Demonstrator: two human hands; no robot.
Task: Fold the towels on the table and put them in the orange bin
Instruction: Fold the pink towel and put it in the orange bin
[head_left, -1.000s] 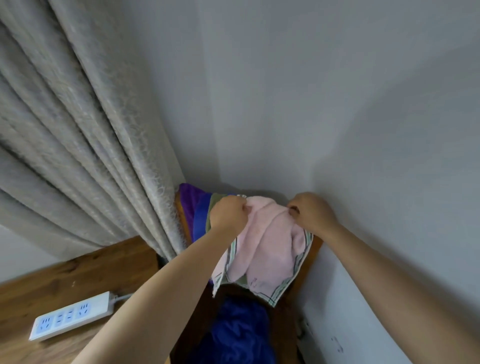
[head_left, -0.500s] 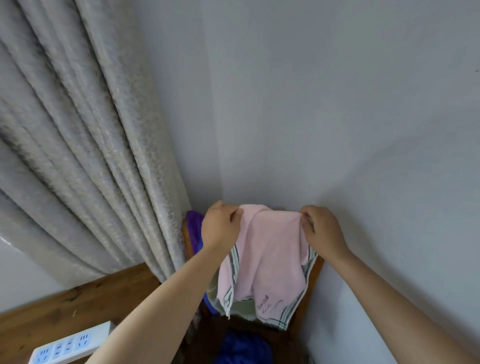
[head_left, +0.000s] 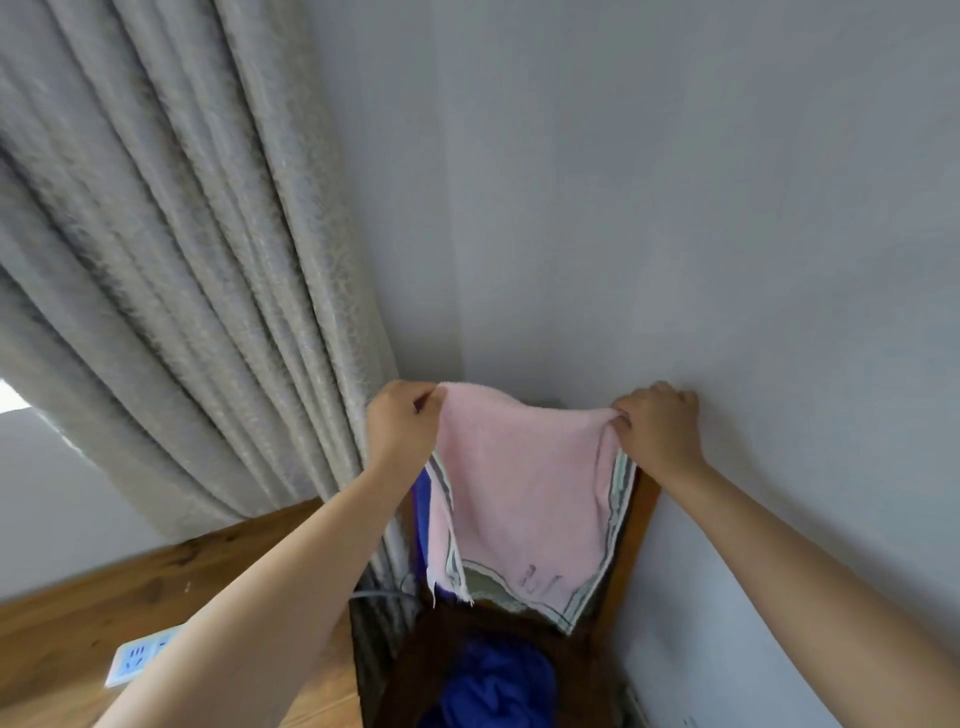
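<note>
We hold a soft pink terry towel with a green-and-white striped border (head_left: 524, 499) up in front of us, in the air above a dark wooden table (head_left: 636, 525) tucked into the corner of the room. Our left hand (head_left: 402, 421) pinches one top corner between curled fingers and thumb, and our right hand (head_left: 657, 423) pinches the other top corner the same way, so the cloth hangs between them as a slack sheet with a shallow sag along the top edge. A second layer of striped edge shows behind its lower hem, though we cannot tell whether the cloth is doubled there. Below it a crumpled deep-blue towel (head_left: 493, 686) lies on the table. The orange bin is not in view. To our left hangs a pale grey pleated curtain (head_left: 182, 286), and a white power strip (head_left: 140, 657) lies on the wood floor.

We judge the towel to be light, limp and a little grippy, with no stiffness of its own, so it will droop wherever it is unsupported. The corners are the right place to hold: bringing them together should give a clean half-fold, while a grip nearer the middle would likely bunch it
</note>
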